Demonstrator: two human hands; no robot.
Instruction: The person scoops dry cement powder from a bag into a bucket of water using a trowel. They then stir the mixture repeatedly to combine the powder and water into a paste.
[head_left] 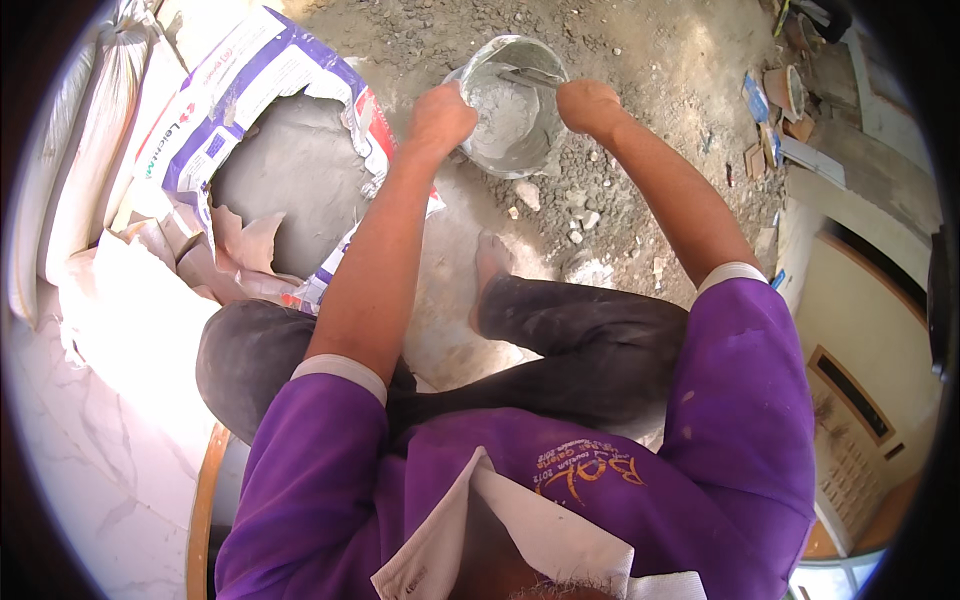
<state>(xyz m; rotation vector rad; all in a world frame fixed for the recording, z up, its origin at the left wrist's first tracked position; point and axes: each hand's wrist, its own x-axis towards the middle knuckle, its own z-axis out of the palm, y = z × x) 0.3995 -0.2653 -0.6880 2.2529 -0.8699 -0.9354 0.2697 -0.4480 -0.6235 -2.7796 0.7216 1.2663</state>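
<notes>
A round bucket [549, 142] with a grey-smeared wall stands on the ground ahead of me, holding pale grey powder or paste [500, 108]. My left hand [442, 118] is closed on its left rim. At the right rim, my right hand [588, 105] is closed round the handle of a trowel [532, 77], whose metal blade reaches into the bucket near its far side. The handle itself is hidden by my fingers. Left of my left forearm lies a torn-open paper bag [205, 140], white, purple and red, with grey cement powder [295, 175] exposed inside.
Long pale sacks [95, 150] lie at the far left, beside white marbled tiles [125, 440]. Rubble and stones [585, 220] cover the ground right of the bucket. A small pot [785, 93] and scraps lie farther right, near a cream panel [850, 330] with dark slots.
</notes>
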